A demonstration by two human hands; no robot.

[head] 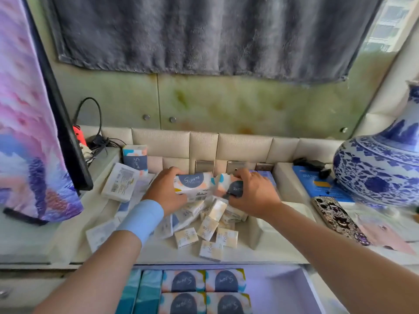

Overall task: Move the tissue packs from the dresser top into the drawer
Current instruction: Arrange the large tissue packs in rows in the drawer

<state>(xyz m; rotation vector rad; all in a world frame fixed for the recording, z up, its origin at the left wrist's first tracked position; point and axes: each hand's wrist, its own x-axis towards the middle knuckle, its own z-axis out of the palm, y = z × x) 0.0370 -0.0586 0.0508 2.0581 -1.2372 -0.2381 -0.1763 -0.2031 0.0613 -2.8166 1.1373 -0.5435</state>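
Note:
My left hand [166,189] grips a white, orange and navy "S.pure" tissue pack [193,185] above the dresser top [260,254]. My right hand [254,191] grips a second pack of the same kind [230,185] right beside it. Under my hands lies a heap of several small pocket packs [208,227]. One large pack [135,159] stands upright at the back left, and another [120,182] lies face down near it. The open drawer [283,291] below holds several packs [204,291] in rows at its left.
A blue-and-white porcelain vase [381,168] stands at the right, with a patterned phone [337,219] and a blue booklet [317,184] near it. A screen with a pink and purple picture [34,143] leans at the left, cables [95,141] behind it. A grey towel [204,32] hangs above.

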